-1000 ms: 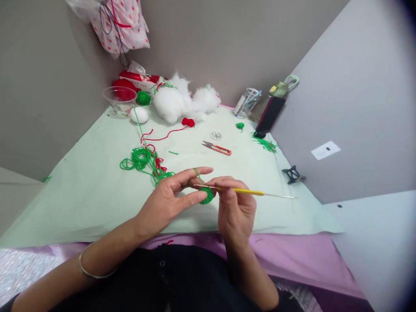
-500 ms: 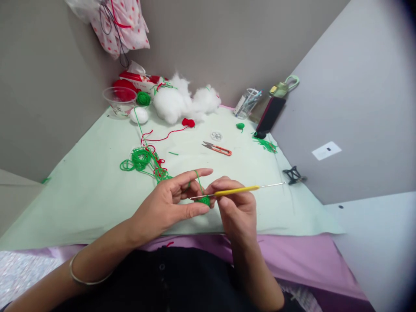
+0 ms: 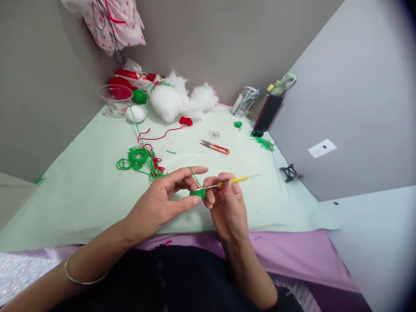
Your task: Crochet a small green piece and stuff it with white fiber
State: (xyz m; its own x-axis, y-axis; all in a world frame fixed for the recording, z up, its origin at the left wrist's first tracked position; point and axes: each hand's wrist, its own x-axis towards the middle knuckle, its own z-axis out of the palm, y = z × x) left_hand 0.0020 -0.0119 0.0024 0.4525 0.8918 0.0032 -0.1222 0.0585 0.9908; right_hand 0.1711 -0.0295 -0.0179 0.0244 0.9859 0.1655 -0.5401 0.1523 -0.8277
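Observation:
My left hand (image 3: 165,193) pinches a small green crochet piece (image 3: 197,193) between thumb and fingers. Green yarn (image 3: 195,175) runs from the piece up over its raised forefinger. In my right hand (image 3: 229,197) is a crochet hook (image 3: 232,181) with a yellow handle, gripped between thumb and fingers. The hook's metal tip lies at the upper edge of the green piece. Beyond my left hand lies a loose tangle of green yarn (image 3: 138,158), mixed with red yarn (image 3: 157,164).
Orange-handled thread snips (image 3: 215,147) lie mid-table near a small clear disc (image 3: 214,134). White stuffing (image 3: 169,102), a plastic tub (image 3: 114,102) and a white ball (image 3: 135,113) stand at the back. A phone (image 3: 268,113) leans at right, near green yarn scraps (image 3: 264,143) and a black stand (image 3: 290,172).
The hook has swung in my right hand, its handle now more foreshortened and its tip drawn to the piece's top edge. The whole view has shifted slightly.

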